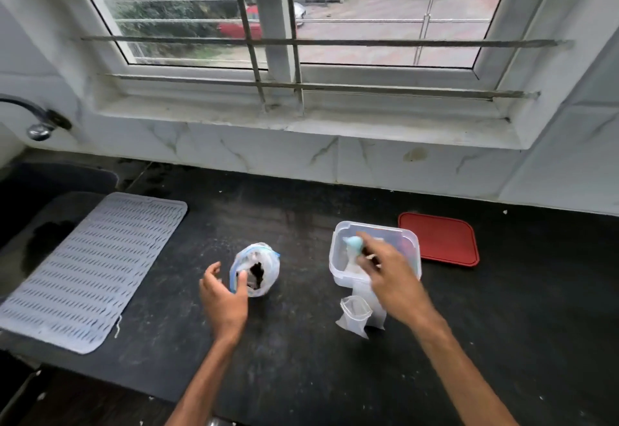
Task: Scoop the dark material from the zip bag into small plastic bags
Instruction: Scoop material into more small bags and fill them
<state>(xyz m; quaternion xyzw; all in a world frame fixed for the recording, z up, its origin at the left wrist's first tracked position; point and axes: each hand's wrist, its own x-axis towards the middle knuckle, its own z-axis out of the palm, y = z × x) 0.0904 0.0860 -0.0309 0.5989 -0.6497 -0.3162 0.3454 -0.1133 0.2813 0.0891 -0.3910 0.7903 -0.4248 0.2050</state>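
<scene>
Left hand [222,295] relaxed beside zip bag [266,269], right hand [392,275] pinching blue scoop [353,244] over clear tub [336,268]

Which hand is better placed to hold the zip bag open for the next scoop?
The left hand. It is open right beside the zip bag, while the right hand is over the clear box and holds a blue scoop.

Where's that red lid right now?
In the head view, the red lid lies flat on the black counter, right side, just right of the clear container.
</scene>
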